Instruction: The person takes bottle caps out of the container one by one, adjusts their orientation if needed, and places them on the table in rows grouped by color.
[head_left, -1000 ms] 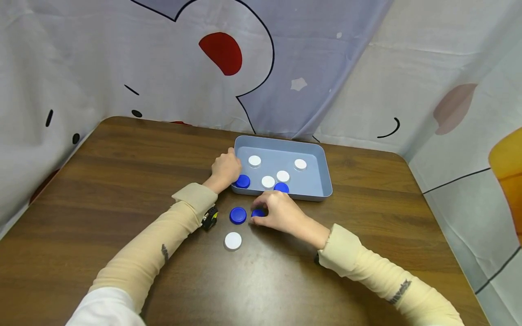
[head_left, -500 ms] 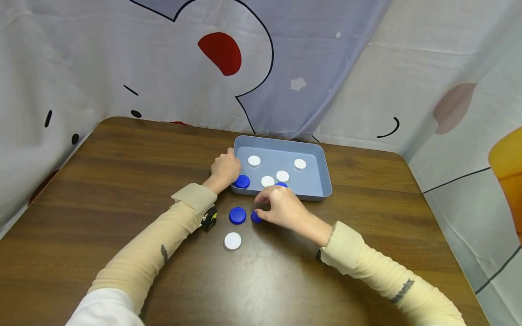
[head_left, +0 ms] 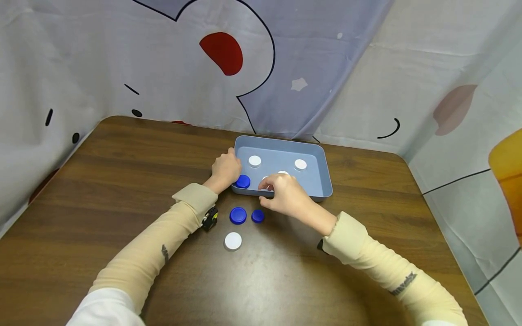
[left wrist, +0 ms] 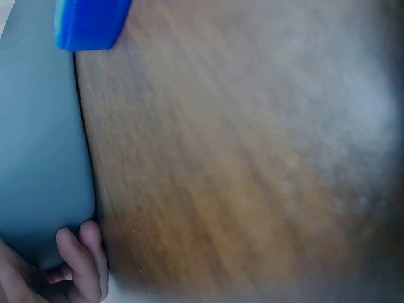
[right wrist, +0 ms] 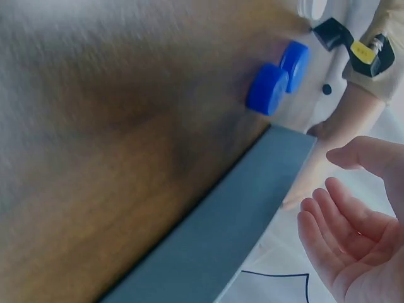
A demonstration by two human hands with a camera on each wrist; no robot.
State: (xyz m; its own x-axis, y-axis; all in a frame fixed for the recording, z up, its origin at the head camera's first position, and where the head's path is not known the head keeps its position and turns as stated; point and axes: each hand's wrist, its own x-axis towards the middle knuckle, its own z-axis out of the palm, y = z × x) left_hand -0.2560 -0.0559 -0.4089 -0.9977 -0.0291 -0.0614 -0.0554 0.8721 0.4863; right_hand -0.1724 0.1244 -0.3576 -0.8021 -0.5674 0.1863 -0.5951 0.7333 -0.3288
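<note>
A blue-grey tray [head_left: 302, 145] sits toward the back of the table. My left hand [head_left: 226, 170] grips its left side, with fingers curled at the tray's corner in the left wrist view. Over the tray's front rim is my right hand [head_left: 285, 192], thumb and fingers spread apart and holding nothing. In front of the tray, two blue bottle caps [head_left: 238, 215] lie side by side, and a white bottle cap [head_left: 233, 241] is nearer to me. Inside are several white caps [head_left: 254, 161] and a blue cap [head_left: 243, 181]; my right hand partly covers the caps at the front.
The brown wooden table [head_left: 122, 181] runs well beyond the tray on both sides. Directly behind it hangs a printed curtain [head_left: 171, 63], which continues along the left and right. A black and yellow wrist device [head_left: 209, 218] is strapped to my left wrist.
My right hand has let go of the right-hand blue cap, now flat on the table, and moved up and forward over the tray's front rim. My left hand has stayed put.
</note>
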